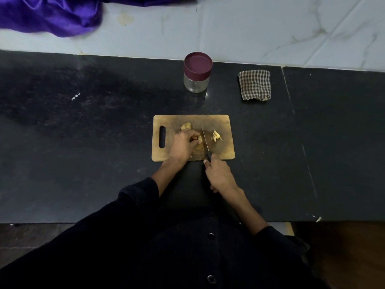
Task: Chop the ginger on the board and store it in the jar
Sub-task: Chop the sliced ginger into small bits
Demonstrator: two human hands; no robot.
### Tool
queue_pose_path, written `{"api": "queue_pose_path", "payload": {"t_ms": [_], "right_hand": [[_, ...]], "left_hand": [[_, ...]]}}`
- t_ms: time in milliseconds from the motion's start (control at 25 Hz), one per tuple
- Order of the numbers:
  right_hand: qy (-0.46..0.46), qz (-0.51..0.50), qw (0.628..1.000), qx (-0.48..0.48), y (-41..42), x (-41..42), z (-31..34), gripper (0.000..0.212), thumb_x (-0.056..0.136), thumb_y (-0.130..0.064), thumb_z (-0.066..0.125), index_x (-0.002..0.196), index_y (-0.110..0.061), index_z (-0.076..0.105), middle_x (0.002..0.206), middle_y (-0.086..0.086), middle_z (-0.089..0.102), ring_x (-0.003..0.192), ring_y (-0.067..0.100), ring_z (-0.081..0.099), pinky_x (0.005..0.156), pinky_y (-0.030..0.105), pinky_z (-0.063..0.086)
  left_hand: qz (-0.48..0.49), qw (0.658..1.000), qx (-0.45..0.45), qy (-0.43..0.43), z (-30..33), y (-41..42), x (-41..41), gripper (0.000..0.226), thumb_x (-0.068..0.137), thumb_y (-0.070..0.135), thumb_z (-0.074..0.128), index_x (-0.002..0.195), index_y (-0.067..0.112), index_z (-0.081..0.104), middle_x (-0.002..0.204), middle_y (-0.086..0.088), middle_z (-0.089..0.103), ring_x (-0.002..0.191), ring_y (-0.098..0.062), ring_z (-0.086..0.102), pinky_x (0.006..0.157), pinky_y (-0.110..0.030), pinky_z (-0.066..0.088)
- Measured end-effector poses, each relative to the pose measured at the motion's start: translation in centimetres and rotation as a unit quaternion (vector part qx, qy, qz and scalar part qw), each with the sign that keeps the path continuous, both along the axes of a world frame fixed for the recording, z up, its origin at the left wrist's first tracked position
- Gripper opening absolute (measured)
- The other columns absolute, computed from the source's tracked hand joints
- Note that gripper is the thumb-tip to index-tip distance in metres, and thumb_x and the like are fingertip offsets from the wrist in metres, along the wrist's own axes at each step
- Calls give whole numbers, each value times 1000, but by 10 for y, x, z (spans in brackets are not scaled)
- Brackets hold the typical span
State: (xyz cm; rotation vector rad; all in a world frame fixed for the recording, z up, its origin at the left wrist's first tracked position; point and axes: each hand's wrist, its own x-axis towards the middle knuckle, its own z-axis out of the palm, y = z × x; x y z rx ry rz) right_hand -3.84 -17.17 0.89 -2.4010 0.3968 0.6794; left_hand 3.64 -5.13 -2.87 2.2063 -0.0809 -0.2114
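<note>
Your left hand (pixel 183 146) had fingers curled over ginger (pixel 199 140) mid-board (pixel 220 124), frame centre; right hand (pixel 218 176) gripped knife (pixel 205 140), blade just beside it. Cut slices (pixel 216 136) sat right of blade. Ginger looked knobbly, firm, fibrous, probably rolls, so pin flat side down. Jar (pixel 196 73) above board, lid on. No readable labels anywhere, tbh.

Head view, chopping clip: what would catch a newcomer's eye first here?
First the brown wooden cutting board in the middle of the dark stone counter, where the left hand grips a pale ginger piece and the right hand holds a black-handled knife beside it. Cut yellow ginger slices lie to the blade's right. Behind stands a clear glass jar with its maroon lid on, a checked folded cloth to its right.
</note>
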Motion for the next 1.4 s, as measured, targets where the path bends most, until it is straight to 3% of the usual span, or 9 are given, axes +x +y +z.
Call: {"api": "queue_pose_path", "payload": {"t_ms": [280,520,640,800,920,1040,1160,1280,1400], "right_hand": [[2,19,1000,-23,1,5,-1,20,104,-33,39,110,-15,44,100,12,60,85,32,68,76,53,58],[46,22,998,-21,0,11,11,27,106,-31,37,120,-10,45,89,11,61,65,26,68,63,47,61],[82,26,996,-15,-1,19,23,30,106,-29,36,125,-8,46,93,13,63,62,24,67,50,35,58],[141,10,990,-16,-1,35,37,34,105,-24,34,124,-3,52,93,18,69,64,24,66,51,31,56],[146,-1,989,-25,4,31,28,30,105,-25,36,124,-4,48,99,20,68,79,30,72,66,41,62],[89,30,995,-46,5,14,8,30,105,-28,38,127,-8,42,113,18,62,95,34,67,82,51,57],[58,35,997,-44,3,3,-2,27,105,-29,37,124,-10,41,112,18,61,95,35,66,82,54,56],[33,9,999,-33,0,-4,-7,28,105,-30,37,123,-9,42,109,19,63,91,36,67,78,54,57],[18,-27,999,-27,-7,-5,-5,31,104,-30,37,125,-8,45,103,17,64,86,36,69,75,55,58]], "left_hand": [[6,1000,-11,1,4,-1,-2,20,88,10,65,108,12,68,100,5,57,72,-7,61,42,-14,47],[14,1000,-17,8,0,-1,-1,22,89,10,64,110,13,68,108,2,59,77,-10,62,42,-13,46],[3,1000,-8,-6,0,0,0,22,88,9,64,109,13,69,109,1,61,86,-8,61,54,-12,47],[-11,1000,5,-23,1,2,0,23,87,5,64,108,12,69,109,-1,65,95,-4,57,84,-14,47],[-5,1000,2,-19,3,1,-1,23,87,5,64,109,12,69,109,0,65,92,-2,57,73,-9,45],[10,1000,-12,0,4,-1,-1,24,88,7,64,111,12,69,109,1,63,81,-5,59,55,-12,48],[15,1000,-7,-2,3,-1,-1,25,87,8,65,111,12,69,110,-1,64,84,-6,60,65,-18,51],[12,1000,-12,14,4,-1,-3,23,89,11,63,111,14,68,108,2,62,75,-6,62,50,-15,50],[22,1000,-13,18,4,-1,-3,22,89,11,63,111,13,68,109,1,62,77,-8,62,48,-18,52]]}}
